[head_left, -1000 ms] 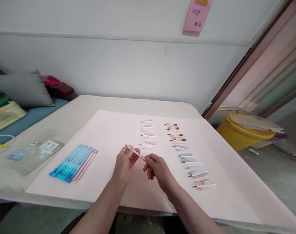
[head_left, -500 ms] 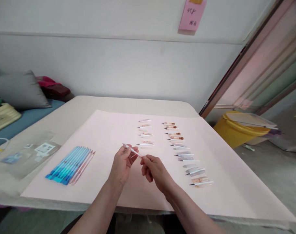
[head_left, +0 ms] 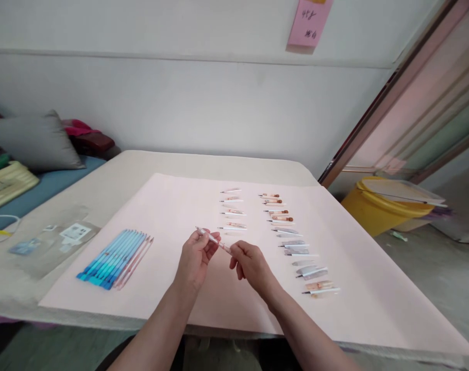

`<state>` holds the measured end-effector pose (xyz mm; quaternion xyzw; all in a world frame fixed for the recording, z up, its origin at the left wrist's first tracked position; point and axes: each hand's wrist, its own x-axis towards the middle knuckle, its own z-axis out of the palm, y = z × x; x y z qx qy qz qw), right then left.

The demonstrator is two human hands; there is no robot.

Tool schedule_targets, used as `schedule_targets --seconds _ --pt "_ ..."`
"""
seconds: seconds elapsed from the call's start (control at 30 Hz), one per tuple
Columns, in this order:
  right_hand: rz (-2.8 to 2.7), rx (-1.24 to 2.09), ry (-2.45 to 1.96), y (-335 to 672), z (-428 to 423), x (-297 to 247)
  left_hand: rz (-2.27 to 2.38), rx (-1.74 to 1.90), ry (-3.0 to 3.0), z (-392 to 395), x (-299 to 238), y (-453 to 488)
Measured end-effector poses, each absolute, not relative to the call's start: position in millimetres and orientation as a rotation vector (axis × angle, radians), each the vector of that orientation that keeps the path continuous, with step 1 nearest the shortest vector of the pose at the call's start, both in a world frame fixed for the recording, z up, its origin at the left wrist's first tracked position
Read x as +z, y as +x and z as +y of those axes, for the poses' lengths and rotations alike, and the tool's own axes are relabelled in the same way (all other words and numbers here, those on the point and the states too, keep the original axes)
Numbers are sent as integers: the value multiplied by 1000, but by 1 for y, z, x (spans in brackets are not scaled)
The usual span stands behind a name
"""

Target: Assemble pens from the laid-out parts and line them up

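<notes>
Between my two hands is a slim white-and-pink pen point(head_left: 223, 247), tilted with its tip up and to the left. My left hand point(head_left: 196, 256) pinches it near the tip, fingers curled around the barrel. The thumb and forefinger of my right hand point(head_left: 253, 262) close on its rear end, hiding that end. Just beyond my hands lies a short column of pen parts point(head_left: 234, 225), with slim white refills beside patterned barrels. To the right runs a longer column of disassembled pens point(head_left: 292, 242), some with brown tops.
Blue pens point(head_left: 114, 257) lie side by side at the left, with pink pens point(head_left: 136, 262) beside them. A clear plastic bag point(head_left: 60, 239) with a label sits on the table's left. Beyond the table are a grey cushion point(head_left: 33, 141) and a yellow bin point(head_left: 385, 206).
My right hand has shifted slightly right along with the rear of the pen, and more of the patterned barrel shows between my hands. My left hand has barely moved.
</notes>
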<state>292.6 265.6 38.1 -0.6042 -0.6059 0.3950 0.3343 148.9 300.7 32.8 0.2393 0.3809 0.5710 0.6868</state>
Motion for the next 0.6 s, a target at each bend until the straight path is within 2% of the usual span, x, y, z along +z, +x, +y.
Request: schedule_targets --seconds 0.17,0.23,0.3,0.4,0.47,0.6 --pt "-1919 375 -1717 291 262 34 891 1289 520 302 32 149" --pt "-1972 313 -1727 288 261 33 888 1286 532 302 32 148" --pt "-1870 542 -1691 286 264 34 882 1285 545 303 33 146" --pt "-1602 1167 -1474 284 269 39 899 1283 543 305 35 143" --pt "-1529 1274 -1430 283 271 41 919 1289 537 307 36 140" --pt "-1793 583 -1696 279 267 37 953 1304 517 308 36 140"
